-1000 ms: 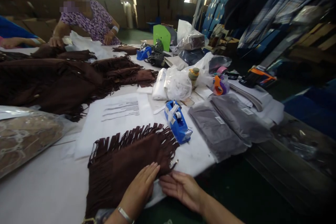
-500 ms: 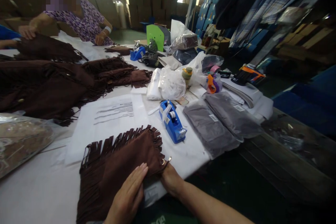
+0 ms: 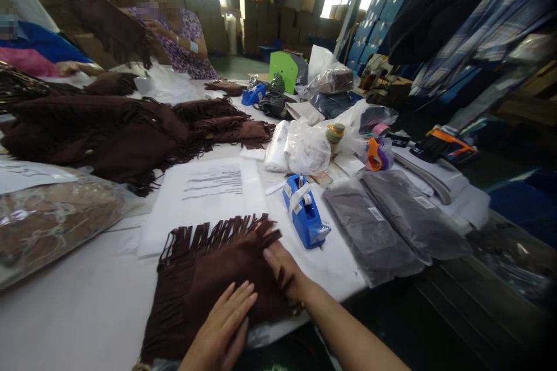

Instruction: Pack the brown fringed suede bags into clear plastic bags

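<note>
In front of me on the table lies a folded dark brown fringed garment, its long fringe along the far and left edges. My left hand rests flat on its near part, fingers stretched out together. At the right edge my right hand has its fingers bent round the fringed corner, with some strips lying across them. Part of a clear plastic sheet shows under the near edge. Just beyond the right hand stands a blue tape dispenser with white tape.
Grey packed items in clear bags lie at the right table edge. White sheets lie beyond the garment. More brown fringed garments are heaped at the far left, near a bagged tan item. Two people work across the table.
My right hand has shifted from under the garment's right edge up onto its fringed corner. The left hand stays flat. Across the table, a person has lifted a brown fringed piece. The view has turned left.
</note>
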Available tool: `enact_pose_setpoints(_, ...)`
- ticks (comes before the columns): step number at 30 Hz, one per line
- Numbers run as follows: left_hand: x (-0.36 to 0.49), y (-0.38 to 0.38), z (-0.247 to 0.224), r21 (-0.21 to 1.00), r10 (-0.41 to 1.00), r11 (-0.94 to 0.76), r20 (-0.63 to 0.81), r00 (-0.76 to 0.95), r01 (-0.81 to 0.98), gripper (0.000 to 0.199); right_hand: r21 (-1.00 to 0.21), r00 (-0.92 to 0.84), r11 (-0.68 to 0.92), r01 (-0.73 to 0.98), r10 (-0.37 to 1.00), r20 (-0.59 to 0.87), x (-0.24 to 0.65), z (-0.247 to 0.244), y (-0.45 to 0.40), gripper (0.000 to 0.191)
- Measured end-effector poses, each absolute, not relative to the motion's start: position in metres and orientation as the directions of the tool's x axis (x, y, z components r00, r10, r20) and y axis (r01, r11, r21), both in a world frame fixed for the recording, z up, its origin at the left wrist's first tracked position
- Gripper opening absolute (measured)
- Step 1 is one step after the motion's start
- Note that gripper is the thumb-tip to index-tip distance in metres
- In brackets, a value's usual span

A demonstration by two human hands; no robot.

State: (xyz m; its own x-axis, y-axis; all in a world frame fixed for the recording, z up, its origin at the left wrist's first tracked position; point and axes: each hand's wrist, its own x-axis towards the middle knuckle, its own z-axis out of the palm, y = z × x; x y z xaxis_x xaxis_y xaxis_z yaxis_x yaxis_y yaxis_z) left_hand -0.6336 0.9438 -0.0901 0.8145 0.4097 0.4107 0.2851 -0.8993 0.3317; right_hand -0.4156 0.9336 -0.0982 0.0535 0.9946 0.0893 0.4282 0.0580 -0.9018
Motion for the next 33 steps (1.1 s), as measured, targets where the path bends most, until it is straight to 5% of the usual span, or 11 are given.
enact_pose_setpoints(3, -0.676, 0.958, -0.084, 0.471, 0.670, -0.738, 0.428, 0.607, 0.483, 0.041, -0.704, -0.095, 0.138, 0.696, 0.990, 0.101, -0.427, -0.105, 0.933, 0.048)
enact_pose_setpoints(5, -0.714, 0.973, -0.082, 0.578, 0.892, -0.451, 0.280, 0.354, 0.680, 0.035, -0.569, -0.135, 0.147, 0.809, 0.989, 0.064, -0.432, -0.101, 0.929, 0.049)
enact_pose_setpoints(8, -0.765, 1.000, -0.080, 0.634, 0.998, 0.019, -0.061, 0.026, 0.773, 0.039, -0.649, -0.237, 0.191, 0.736, 0.971, 0.017, -0.427, -0.086, 0.917, 0.041)
enact_pose_setpoints(10, -0.785, 1.017, -0.080, 0.683, 0.975, 0.177, -0.220, -0.032, 0.709, 0.046, -0.783, -0.165, 0.139, 0.606, 0.985, 0.048, -0.415, -0.078, 0.907, 0.035)
enact_pose_setpoints(12, -0.791, 1.035, -0.082, 0.785, 0.939, 0.291, -0.344, -0.007, 0.547, 0.052, -0.918, 0.121, -0.061, 0.392, 0.993, -0.014, -0.398, -0.078, 0.904, 0.034)
enact_pose_setpoints(14, -0.785, 1.053, -0.085, 0.837, 0.875, 0.436, -0.480, 0.061, 0.329, 0.056, -0.954, 0.320, -0.297, 0.038, 0.908, -0.270, -0.381, -0.086, 0.910, 0.038)
enact_pose_setpoints(18, -0.761, 1.091, -0.083, 0.744, 0.701, 0.654, -0.664, 0.260, 0.135, 0.053, -0.642, -0.079, -0.609, -0.466, 0.751, -0.655, -0.364, -0.103, 0.953, 0.052)
enact_pose_setpoints(21, -0.748, 1.114, -0.077, 0.666, 0.553, 0.732, -0.705, 0.443, 0.146, 0.052, -0.459, -0.427, -0.737, -0.496, 0.668, -0.610, -0.375, -0.105, 0.997, 0.059)
enact_pose_setpoints(24, -0.736, 1.125, -0.074, 0.599, 0.402, 0.791, -0.661, 0.634, 0.123, 0.052, -0.416, -0.560, -0.775, -0.476, 0.632, -0.536, -0.393, -0.104, 1.035, 0.060)
enact_pose_setpoints(29, -0.710, 1.133, -0.081, 0.541, 0.255, 0.832, -0.572, 0.780, 0.125, 0.050, -0.509, -0.619, -0.782, -0.361, 0.609, -0.496, -0.408, -0.105, 1.074, 0.055)
enact_pose_setpoints(33, -0.696, 1.136, -0.066, 0.677, 0.285, 0.719, -0.493, 0.822, 0.156, 0.049, -0.745, -0.596, -0.650, -0.149, 0.660, -0.456, -0.412, -0.082, 1.079, 0.056)
